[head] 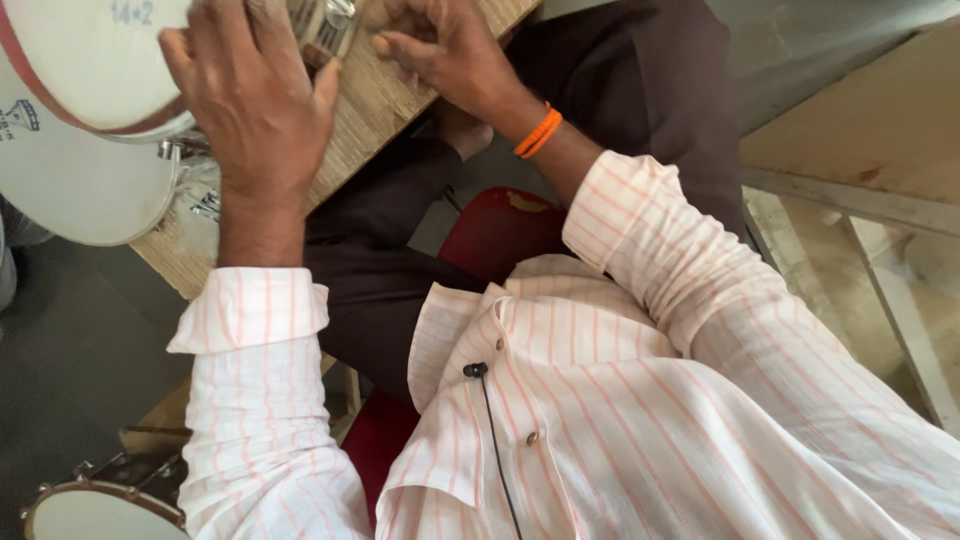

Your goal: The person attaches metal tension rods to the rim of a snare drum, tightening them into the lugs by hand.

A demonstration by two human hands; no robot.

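Note:
My left hand point(250, 95) lies at the top left over the red rim of a white-skinned drum point(90, 60). A small shiny metal fitting point(325, 28) sits between its thumb and forefinger; the fingertips run out of the frame. My right hand point(450, 55), with an orange band point(538, 132) on its wrist, is curled into a loose fist just right of the fitting, thumb pointing at it. Whether anything is inside the fist is hidden. Both hands are above a woven, straw-coloured board point(370, 110).
A second white drumhead point(80, 185) with metal lugs lies under the first at the left. Another drum point(95, 510) stands on the dark floor at the bottom left. A red seat point(500, 235) is under my dark trousers. A pale wooden frame point(870, 190) stands at the right.

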